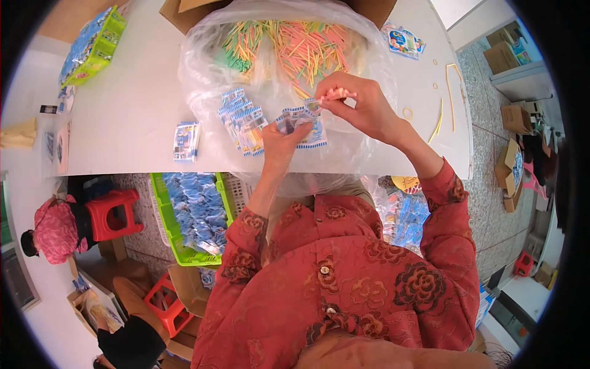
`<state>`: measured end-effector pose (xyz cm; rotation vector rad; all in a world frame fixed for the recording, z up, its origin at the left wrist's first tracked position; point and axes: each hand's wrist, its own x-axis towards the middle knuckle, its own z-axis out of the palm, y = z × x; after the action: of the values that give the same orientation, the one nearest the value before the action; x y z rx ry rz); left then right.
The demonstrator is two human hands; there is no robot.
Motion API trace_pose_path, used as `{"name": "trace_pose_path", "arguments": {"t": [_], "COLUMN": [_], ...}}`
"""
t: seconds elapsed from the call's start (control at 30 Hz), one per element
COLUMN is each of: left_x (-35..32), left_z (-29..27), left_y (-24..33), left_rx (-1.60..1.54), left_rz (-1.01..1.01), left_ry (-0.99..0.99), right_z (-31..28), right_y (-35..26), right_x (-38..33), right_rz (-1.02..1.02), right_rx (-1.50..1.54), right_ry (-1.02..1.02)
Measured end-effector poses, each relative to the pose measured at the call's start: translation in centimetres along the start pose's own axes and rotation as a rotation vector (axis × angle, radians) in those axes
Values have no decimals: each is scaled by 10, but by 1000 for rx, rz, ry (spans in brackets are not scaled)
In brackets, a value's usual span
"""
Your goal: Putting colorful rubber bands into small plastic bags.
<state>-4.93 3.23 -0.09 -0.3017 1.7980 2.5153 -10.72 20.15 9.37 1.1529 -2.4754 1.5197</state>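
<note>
Holding packets (316, 136) (table (132, 123) open leftward, edge (153, 172) near)

Left hand (279, 142) grips a packet (316, 136) over the table (135, 123); right hand (367, 109) curls round a pink item (339, 94), kind unclear, at packet's upper corner. Coloured sticks (313, 49) heap in clear bag (203, 71) beyond. More packets (244, 126) lie left. Green basket (196, 257) below.
</note>
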Motion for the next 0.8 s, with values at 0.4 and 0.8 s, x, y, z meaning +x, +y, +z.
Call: {"name": "trace_pose_path", "arguments": {"t": [0.4, 0.8], "left_x": [-1, -3], "left_z": [2, 3], "left_y": [2, 3], "left_rx": [45, 5], "left_rz": [49, 50], "left_ry": [-74, -101], "right_z": [9, 3], "right_y": [18, 8], "right_x": [6, 11], "right_rz": [391, 331], "right_rx": [447, 241], "right_ry": [-122, -168]}}
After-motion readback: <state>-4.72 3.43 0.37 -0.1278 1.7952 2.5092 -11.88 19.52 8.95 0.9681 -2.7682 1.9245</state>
